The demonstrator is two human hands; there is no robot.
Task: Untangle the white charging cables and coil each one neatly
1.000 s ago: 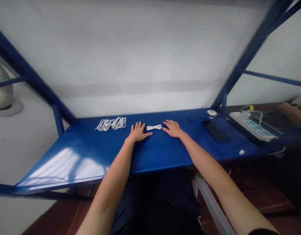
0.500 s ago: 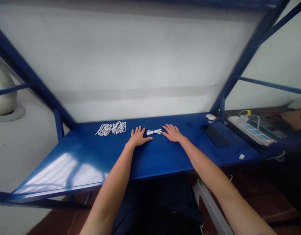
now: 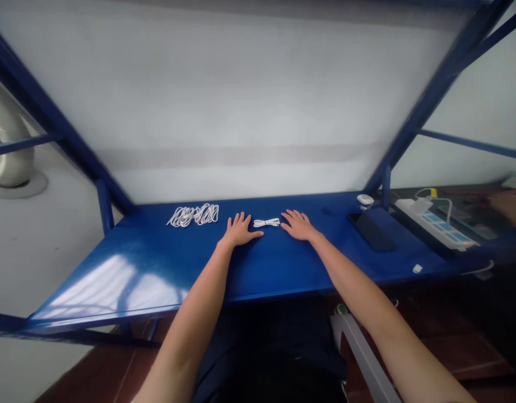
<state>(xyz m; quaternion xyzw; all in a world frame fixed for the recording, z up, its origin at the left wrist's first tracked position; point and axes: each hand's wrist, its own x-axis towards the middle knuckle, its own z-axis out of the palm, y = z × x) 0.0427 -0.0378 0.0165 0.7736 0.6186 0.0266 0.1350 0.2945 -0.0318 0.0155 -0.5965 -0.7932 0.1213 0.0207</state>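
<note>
My left hand (image 3: 238,230) lies flat on the blue table (image 3: 157,263), palm down, fingers stretched out. My right hand (image 3: 298,225) rests the same way a little to the right. Between the two hands, close to the fingertips, lies a small coiled white cable (image 3: 266,223), touched by neither hand as far as I can see. A larger bunch of white cables (image 3: 194,215) lies to the left of my left hand, near the table's back edge.
A dark phone (image 3: 371,231) and a small white round device (image 3: 365,199) lie on the right. A tiny white piece (image 3: 417,268) sits near the front right corner. Beyond a blue post, a white power strip (image 3: 436,225) and another person's hand (image 3: 510,204). Blue frame struts rise on both sides.
Both hands stay flat in the same place beside the small cable. Only the camera has shifted slightly.
</note>
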